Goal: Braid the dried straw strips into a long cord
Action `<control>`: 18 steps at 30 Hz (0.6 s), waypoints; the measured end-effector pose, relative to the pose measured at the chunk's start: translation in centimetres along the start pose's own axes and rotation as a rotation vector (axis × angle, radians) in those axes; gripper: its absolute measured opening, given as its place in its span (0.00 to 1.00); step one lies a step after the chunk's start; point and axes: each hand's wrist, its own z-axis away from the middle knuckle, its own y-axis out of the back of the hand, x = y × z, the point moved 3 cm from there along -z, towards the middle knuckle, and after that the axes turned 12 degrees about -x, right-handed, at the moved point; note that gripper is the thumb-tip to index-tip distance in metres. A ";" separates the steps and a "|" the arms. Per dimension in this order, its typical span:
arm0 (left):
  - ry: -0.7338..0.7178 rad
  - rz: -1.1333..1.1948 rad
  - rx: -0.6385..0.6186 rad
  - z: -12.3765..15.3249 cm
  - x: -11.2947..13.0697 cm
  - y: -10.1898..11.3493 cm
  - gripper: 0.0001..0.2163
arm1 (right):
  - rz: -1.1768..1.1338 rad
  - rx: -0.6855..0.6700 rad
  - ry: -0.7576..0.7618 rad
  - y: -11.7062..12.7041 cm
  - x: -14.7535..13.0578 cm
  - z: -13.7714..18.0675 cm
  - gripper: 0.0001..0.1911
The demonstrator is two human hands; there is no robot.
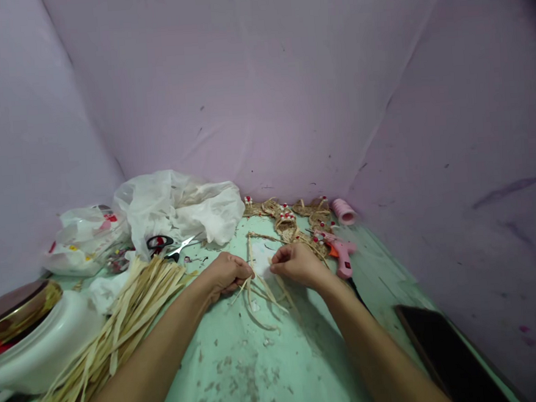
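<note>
Near the middle of the green table, my left hand (229, 272) is closed in a pinch around a thin straw braid (250, 249). The braid rises from the fingers and bends right toward the back. Below the pinch, several loose ends fan out over the tabletop. To the right, my right hand (296, 264) is also closed, thumb against fingertips, on a pale straw strip (284, 292) that hangs blurred beneath it. Left of my left forearm lies a thick bundle of dry straw strips (129, 315).
Scissors (179, 249) and white plastic bags (176, 204) lie back left; a white container (53, 347) stands front left. Braided pieces with red and white beads (286, 221), a pink glue gun (343, 254) and a pink spool (343, 211) sit back right. A dark flat device (448, 350) lies right.
</note>
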 end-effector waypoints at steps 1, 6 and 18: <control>-0.004 0.000 0.001 0.0 0.0 0.0 0.05 | 0.037 0.027 0.035 -0.5 -0.1 -0.2 0.05; -0.012 -0.004 -0.006 0.2 0.3 -0.2 0.05 | -0.053 -0.024 -0.016 -3.2 -1.0 -0.6 0.07; -0.021 -0.083 -0.016 0.0 0.1 -0.2 0.06 | -0.363 -0.132 -0.073 -4.0 -1.3 -0.2 0.07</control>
